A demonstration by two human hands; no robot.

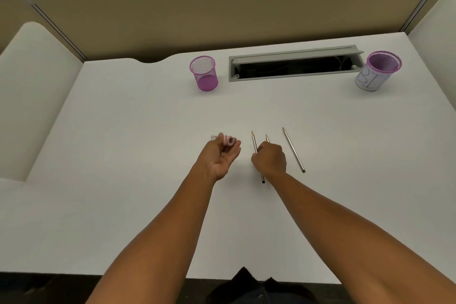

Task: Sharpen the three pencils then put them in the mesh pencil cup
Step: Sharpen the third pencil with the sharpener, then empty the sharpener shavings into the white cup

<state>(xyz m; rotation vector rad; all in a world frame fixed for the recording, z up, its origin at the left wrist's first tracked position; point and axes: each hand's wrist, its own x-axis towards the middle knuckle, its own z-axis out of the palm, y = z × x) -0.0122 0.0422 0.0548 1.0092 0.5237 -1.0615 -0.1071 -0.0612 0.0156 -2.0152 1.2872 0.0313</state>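
Three pencils lie on the white desk [123, 155], tips pointing away from me. My right hand [269, 159] is knuckles-up, its fingers curled around the middle pencil [267, 138], of which only the tip shows. The left pencil [254, 143] runs beside my thumb and comes out below the hand. The right pencil [293, 149] lies free, apart from the hand. My left hand [219, 155] is palm-up and holds a small pink sharpener [229, 140] in its fingertips. The pink mesh pencil cup [204, 74] stands upright and empty at the back, left of centre.
A grey cable slot [293, 53] with its lid open is set into the desk at the back. A second purple cup wrapped in written-on white paper [375, 74] stands at the back right. Partition walls close off the back and sides.
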